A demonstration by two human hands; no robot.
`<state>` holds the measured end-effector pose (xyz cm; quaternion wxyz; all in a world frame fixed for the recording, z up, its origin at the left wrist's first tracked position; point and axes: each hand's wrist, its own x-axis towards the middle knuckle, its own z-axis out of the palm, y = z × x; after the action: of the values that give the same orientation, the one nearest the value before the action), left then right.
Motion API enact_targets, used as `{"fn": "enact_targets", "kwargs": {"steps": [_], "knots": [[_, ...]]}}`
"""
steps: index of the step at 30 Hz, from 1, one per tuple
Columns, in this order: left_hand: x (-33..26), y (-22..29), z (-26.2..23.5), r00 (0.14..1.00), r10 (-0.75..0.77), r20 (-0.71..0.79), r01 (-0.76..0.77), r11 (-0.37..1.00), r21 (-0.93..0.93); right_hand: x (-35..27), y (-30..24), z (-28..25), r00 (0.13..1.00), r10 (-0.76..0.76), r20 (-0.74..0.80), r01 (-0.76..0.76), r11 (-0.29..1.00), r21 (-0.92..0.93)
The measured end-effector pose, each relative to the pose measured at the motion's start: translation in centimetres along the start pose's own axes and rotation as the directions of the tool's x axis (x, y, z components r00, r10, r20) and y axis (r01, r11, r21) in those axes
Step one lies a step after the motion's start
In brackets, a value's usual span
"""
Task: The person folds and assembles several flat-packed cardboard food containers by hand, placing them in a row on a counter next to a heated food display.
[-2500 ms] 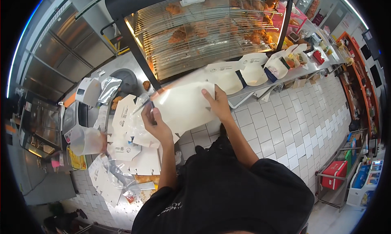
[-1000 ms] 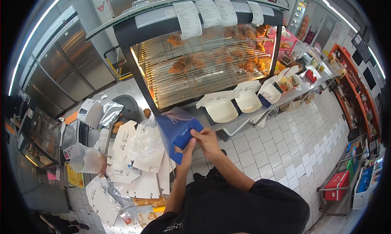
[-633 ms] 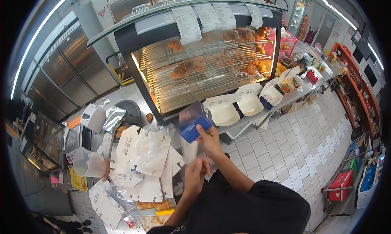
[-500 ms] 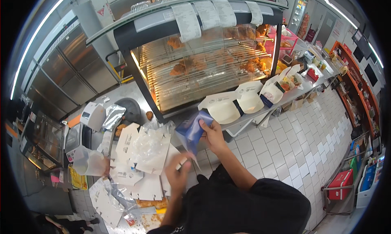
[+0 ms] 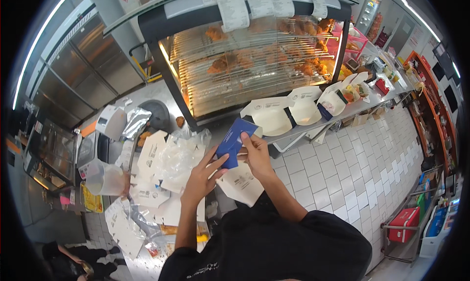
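A folded blue card [image 5: 236, 140] with small pale print is held between my two hands in front of the warming cabinet. My right hand [image 5: 256, 156] pinches its right edge, thumb on top. My left hand [image 5: 201, 179] has its fingertips on the card's lower left side. Just below the hands is a white takeaway box [image 5: 241, 184] with printing on it; the hands hide its upper part. Open white takeaway boxes [image 5: 272, 122] stand in a row on the counter ledge beyond, with dark blue pieces [image 5: 324, 111] between some of them.
The glass warming cabinet [image 5: 245, 80] holds fried pieces on wire racks. To the left, flat white cartons [image 5: 152, 163], a clear plastic bag [image 5: 180, 158] and a translucent jug [image 5: 104, 178] crowd the worktop. Another person [image 5: 81, 261] is at the lower left. A tiled floor [image 5: 338, 183] lies right.
My left hand has risen to the blue card and now touches it. The card looks flatter and squarer to view. The white box below the hands now shows more fully.
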<state>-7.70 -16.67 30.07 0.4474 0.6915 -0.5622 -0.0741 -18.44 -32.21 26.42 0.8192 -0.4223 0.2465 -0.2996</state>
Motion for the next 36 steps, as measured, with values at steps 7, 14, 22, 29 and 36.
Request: {"fn": "enact_targets", "kwargs": {"steps": [7,14,22,29,36], "knots": [[1.0,-1.4,-0.7,0.989,-0.040,-0.144,0.052,0.995,0.083,-2.4,-1.1,-0.8,0.996,0.031,0.082,-0.006,0.956,-0.292],[1.0,-5.9,-0.7,0.931,-0.296,0.215,0.361,0.838,-0.408,0.5,4.9,-10.3,0.941,0.048,0.334,0.289,0.397,-0.871],[-1.9,-10.4,4.3,0.526,-0.411,-0.744,0.271,0.911,-0.311,4.5,11.5,-11.3,0.906,0.351,-0.236,-0.385,0.916,-0.115],[-0.1,-13.3,15.4,0.946,-0.196,-0.256,0.168,0.977,-0.128,5.6,12.0,-18.2,0.927,0.287,-0.241,-0.331,0.929,-0.164],[5.9,-16.1,22.0,0.940,-0.296,-0.170,0.289,0.955,-0.067,8.1,7.0,-31.1,0.824,-0.522,-0.219,0.014,0.405,-0.914]]}}
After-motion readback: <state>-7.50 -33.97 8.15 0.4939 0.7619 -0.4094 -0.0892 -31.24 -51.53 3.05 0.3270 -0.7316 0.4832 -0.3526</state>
